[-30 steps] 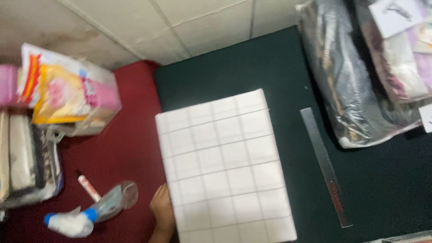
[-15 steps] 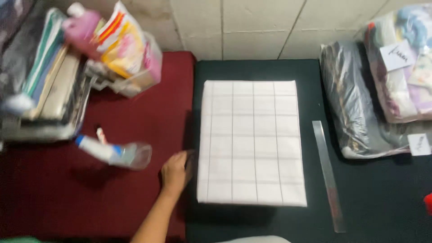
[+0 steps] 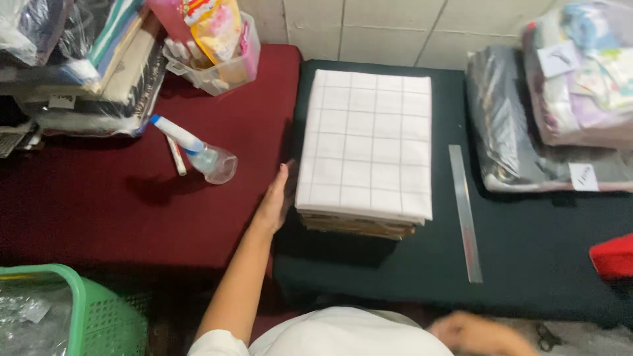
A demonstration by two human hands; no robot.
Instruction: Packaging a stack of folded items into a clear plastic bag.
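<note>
The left hand [image 3: 275, 201] lies open and flat, fingers straight, against the left side of the stack [image 3: 364, 155], a pile of folded cloth topped by a white checked piece, squared up on the dark green pad [image 3: 527, 264]. The right hand [image 3: 478, 333] is a blur at the bottom edge; whether it is open or closed cannot be told. The stack looks neatly aligned, so little squaring seems left. A ruler [image 3: 465, 211] lies just right of it, wrapped bundles [image 3: 527, 132] beyond. To the left, on the maroon cloth [image 3: 99, 211], lie a spray bottle [image 3: 198, 148] and a pen [image 3: 177, 156]; a green basket [image 3: 99, 310] sits near.
</note>
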